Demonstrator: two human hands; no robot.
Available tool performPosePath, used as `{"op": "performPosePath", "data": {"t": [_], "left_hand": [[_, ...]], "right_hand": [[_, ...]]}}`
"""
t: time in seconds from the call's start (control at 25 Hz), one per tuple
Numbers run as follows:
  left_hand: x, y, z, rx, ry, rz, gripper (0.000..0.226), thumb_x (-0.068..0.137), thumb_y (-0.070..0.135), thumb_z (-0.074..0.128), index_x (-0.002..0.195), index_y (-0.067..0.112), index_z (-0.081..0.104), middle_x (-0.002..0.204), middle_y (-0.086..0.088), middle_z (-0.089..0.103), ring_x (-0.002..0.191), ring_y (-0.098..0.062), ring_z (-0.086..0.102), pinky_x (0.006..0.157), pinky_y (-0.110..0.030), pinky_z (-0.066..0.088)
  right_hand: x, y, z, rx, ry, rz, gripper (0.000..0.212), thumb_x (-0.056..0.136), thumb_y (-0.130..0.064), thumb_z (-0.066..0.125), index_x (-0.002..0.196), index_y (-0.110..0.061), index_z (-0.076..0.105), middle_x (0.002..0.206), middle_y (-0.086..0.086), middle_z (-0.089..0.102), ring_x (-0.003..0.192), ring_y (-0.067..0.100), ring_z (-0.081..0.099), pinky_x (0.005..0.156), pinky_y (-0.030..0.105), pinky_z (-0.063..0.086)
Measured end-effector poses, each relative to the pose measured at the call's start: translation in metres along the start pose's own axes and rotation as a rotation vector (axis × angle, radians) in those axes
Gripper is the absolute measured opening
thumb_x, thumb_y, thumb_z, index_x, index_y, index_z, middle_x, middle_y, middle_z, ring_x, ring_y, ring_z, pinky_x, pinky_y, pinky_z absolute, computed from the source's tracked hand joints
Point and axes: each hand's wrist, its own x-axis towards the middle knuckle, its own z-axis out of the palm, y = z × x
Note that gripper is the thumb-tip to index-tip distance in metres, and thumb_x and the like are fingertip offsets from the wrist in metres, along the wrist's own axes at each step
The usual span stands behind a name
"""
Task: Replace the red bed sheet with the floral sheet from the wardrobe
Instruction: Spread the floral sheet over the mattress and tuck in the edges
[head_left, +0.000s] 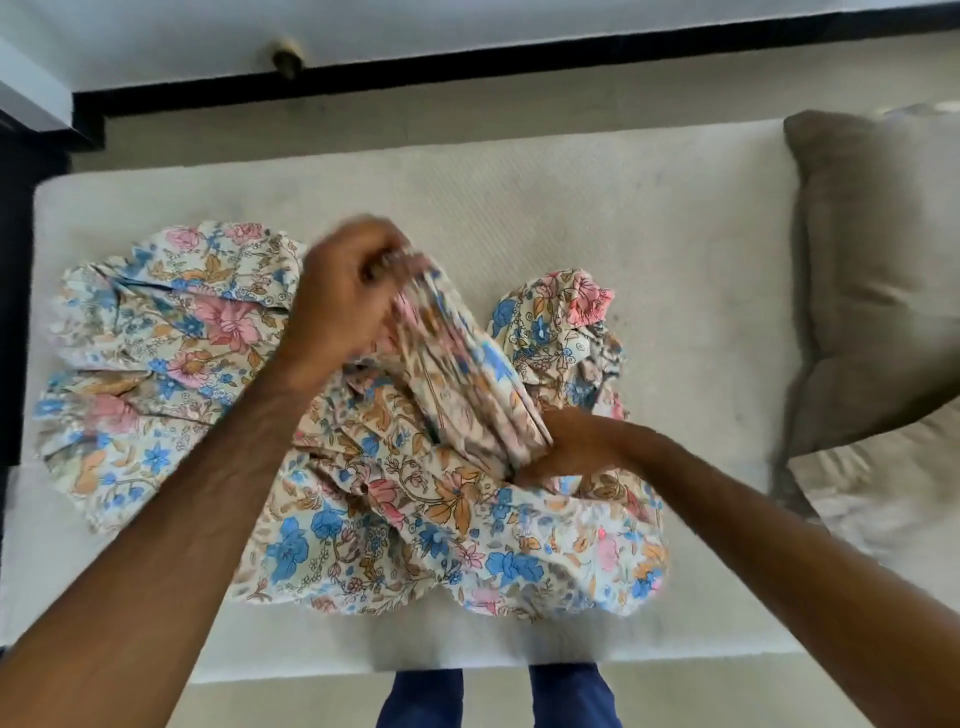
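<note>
The floral sheet (171, 332), cream with pink, blue and orange flowers, lies bunched in a loose heap across the middle of the bare white mattress (649, 234). My left hand (343, 291) grips the upper end of a folded, pleated band of the sheet and holds it raised. My right hand (566, 447) grips the lower end of that same band, partly buried in the fabric. No red sheet is in view.
A grey-brown pillow (872, 270) lies at the right end of the mattress, with a pale patterned one (893, 499) below it. A black skirting line (467, 70) runs along the far wall. My blue trouser legs (498, 696) stand at the mattress's near edge.
</note>
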Motion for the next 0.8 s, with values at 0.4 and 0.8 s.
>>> {"op": "performPosePath", "data": {"t": [0.4,0.8], "left_hand": [[-0.038,-0.094,0.074,0.226,-0.167,0.046,0.059,0.087,0.008,0.072,0.139,0.02,0.047,0.151,-0.007,0.036,0.136,-0.013,0.036,0.109,-0.046,0.046],[-0.036,0.013,0.143,0.158,-0.278,0.357,0.056,0.077,-0.009,0.072,0.127,0.015,0.064,0.119,-0.006,0.07,0.101,-0.014,0.069,0.073,-0.026,0.059]], "right_hand": [[-0.122,0.025,-0.094,1.222,0.163,0.309,0.079,0.035,-0.03,0.102,0.101,0.006,0.076,0.1,0.025,0.074,0.081,0.033,0.075,0.085,0.046,0.059],[-0.124,-0.042,-0.062,0.61,-0.022,-0.002,0.026,0.093,-0.01,0.067,0.118,-0.016,0.061,0.113,0.004,0.075,0.101,0.022,0.073,0.086,0.031,0.06]]}}
